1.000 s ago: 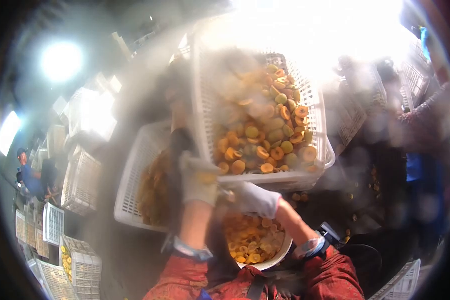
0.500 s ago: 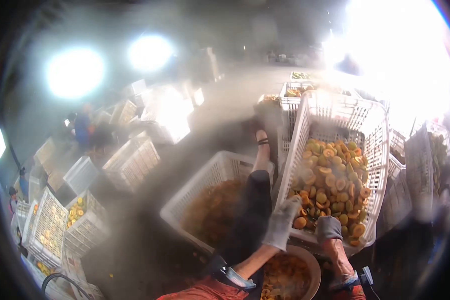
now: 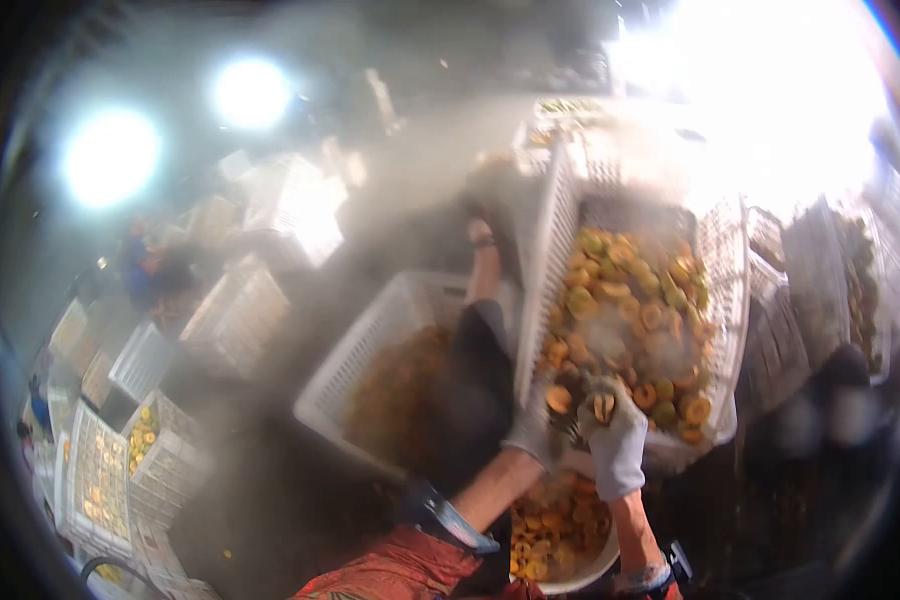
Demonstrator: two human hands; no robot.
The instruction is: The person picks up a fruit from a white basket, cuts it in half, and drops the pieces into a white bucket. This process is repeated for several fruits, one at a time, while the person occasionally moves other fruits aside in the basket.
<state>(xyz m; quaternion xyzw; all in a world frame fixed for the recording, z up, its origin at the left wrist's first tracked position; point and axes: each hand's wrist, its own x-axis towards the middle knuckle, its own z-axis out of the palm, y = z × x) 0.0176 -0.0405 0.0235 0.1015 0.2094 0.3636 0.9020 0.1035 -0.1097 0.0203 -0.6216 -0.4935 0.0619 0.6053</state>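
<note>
My right hand (image 3: 615, 435), in a pale glove, is closed around a piece of halved stone fruit (image 3: 603, 406) with a dark hollow or pit at its middle. Close beside it, my gloved left hand (image 3: 533, 430) has its fingers curled at an orange fruit half (image 3: 558, 400); its fingertips are partly hidden. Both hands are at the near end of a white slatted crate (image 3: 732, 330) heaped with orange and yellow-green fruit halves (image 3: 625, 290). Below my hands stands a round basin (image 3: 602, 565) holding more cut fruit (image 3: 545, 520).
Another white crate (image 3: 320, 400) with fruit stands left, my leg (image 3: 480, 350) stretched along its right side. Crates (image 3: 840, 280) line the right. Farther left are stacked crates (image 3: 95, 480) and a person in blue (image 3: 140, 265). Haze and bright lamps blur the scene.
My right hand has lifted from the crate's near edge and come left beside my left hand, now with a fruit piece in it. The view has shifted, so crates appear farther left.
</note>
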